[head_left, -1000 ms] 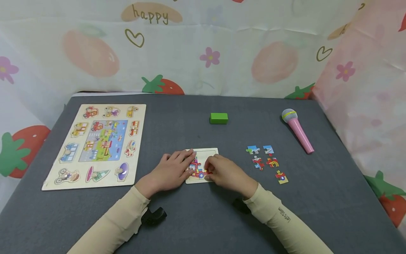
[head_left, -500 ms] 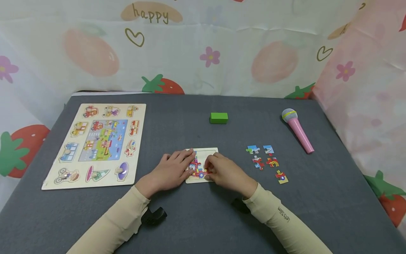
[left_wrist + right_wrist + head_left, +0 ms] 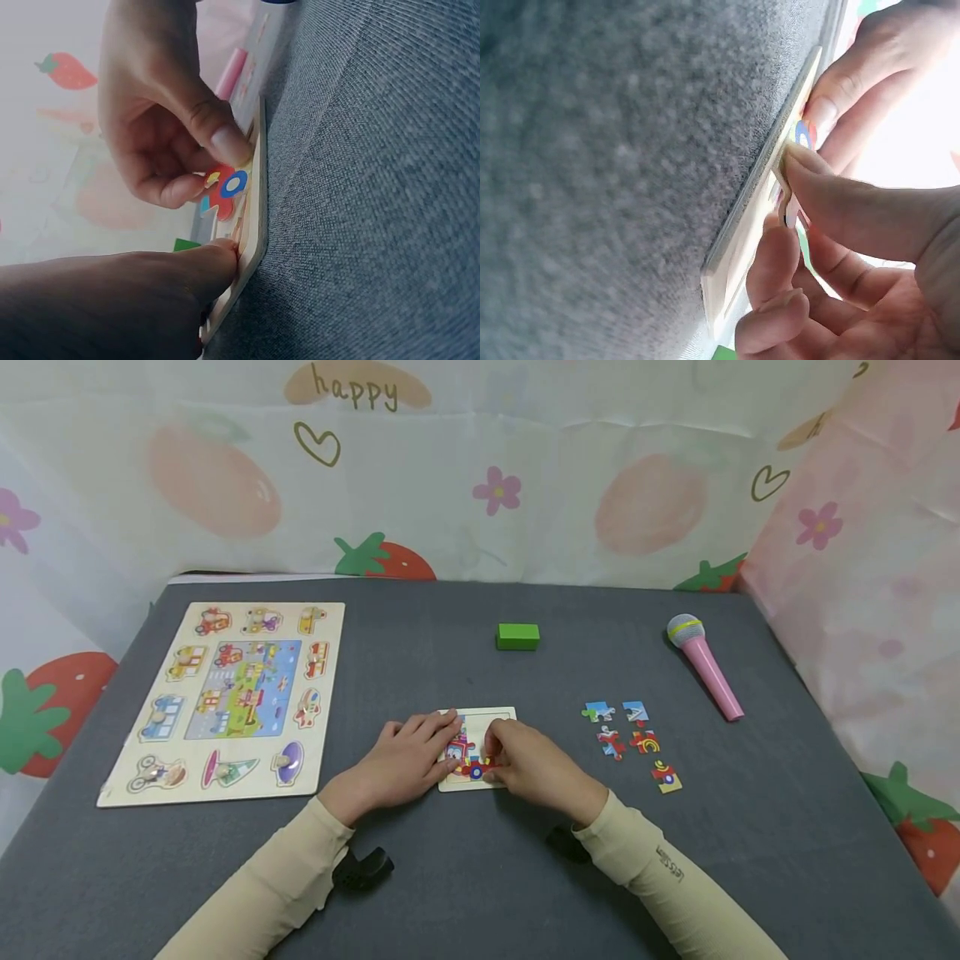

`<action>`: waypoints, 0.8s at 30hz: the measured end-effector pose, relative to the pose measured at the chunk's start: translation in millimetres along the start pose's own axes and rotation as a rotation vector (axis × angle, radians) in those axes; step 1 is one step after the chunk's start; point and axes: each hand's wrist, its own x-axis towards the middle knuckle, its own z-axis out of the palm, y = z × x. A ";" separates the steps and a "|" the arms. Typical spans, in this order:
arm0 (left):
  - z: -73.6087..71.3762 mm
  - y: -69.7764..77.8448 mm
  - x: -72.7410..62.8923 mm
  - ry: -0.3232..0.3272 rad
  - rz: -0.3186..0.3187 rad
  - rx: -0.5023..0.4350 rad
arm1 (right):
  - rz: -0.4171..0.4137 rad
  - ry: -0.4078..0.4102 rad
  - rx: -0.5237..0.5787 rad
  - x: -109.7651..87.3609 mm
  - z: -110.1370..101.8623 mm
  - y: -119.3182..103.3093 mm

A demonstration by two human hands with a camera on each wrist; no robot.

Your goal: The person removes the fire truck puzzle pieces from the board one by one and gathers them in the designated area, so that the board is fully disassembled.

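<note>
Right grip (image 3: 536, 768) pinches the wooden jigsaw piece (image 3: 783, 201), judged light, stiff and best held by its edges, near the puzzle tray's (image 3: 472, 787) right edge, mid-bench (image 3: 465, 877); left grip (image 3: 408, 767), fingers extended, rests over the tray's left edge.

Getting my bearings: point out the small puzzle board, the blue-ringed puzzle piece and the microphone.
Small puzzle board (image 3: 487, 712): head view, on its far rim.
Blue-ringed puzzle piece (image 3: 233, 184): left wrist view, centre of the ring.
Microphone (image 3: 712, 678): head view, middle of the pink handle.
</note>
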 end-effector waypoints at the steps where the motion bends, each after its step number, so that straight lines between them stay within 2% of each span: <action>1: -0.4 0.0 0.0 0.003 0.002 0.003 | -0.004 0.001 0.007 -0.2 -1.3 0.5; 8: -2.0 0.1 0.7 -0.007 0.009 0.002 | 0.042 0.044 0.106 -11.7 -25.1 13.7; 15: -1.7 0.6 0.8 -0.003 0.014 -0.020 | 0.072 0.113 0.121 -52.4 -64.6 58.2; 20: 1.7 -0.9 0.2 0.000 0.006 -0.039 | 0.162 0.064 0.130 -86.6 -84.5 89.5; 24: 3.1 -2.3 0.4 0.008 0.003 -0.033 | 0.218 0.002 0.174 -102.2 -90.2 102.8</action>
